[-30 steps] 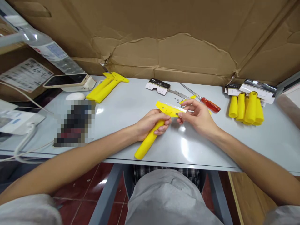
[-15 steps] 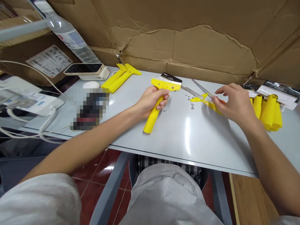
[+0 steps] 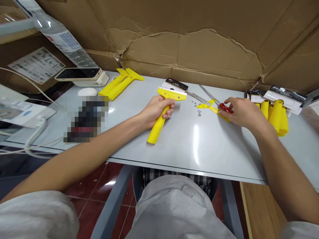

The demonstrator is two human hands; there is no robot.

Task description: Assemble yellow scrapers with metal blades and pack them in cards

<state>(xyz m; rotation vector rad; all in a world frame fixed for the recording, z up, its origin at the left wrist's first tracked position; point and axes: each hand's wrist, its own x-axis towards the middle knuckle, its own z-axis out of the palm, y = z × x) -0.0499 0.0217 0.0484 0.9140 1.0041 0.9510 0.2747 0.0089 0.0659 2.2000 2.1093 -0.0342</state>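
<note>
Head view, left hand point(image 3: 155, 109) grip wrapped round smooth yellow plastic scraper point(image 3: 161, 113), right hand point(image 3: 243, 112) closing on red-handled screwdriver point(image 3: 225, 108)

Left hand point(image 3: 156, 109) gripping yellow scraper point(image 3: 161, 113), right hand point(image 3: 243, 113) on red-handled screwdriver point(image 3: 225, 108)

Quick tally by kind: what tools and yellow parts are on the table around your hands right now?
Assembled yellow scrapers: 3 (one in left hand, two at back)
Screwdriver: 1, under right hand
Loose yellow plates: 2
Yellow handle pile: 1, number inside unclear
Total: 7
</note>
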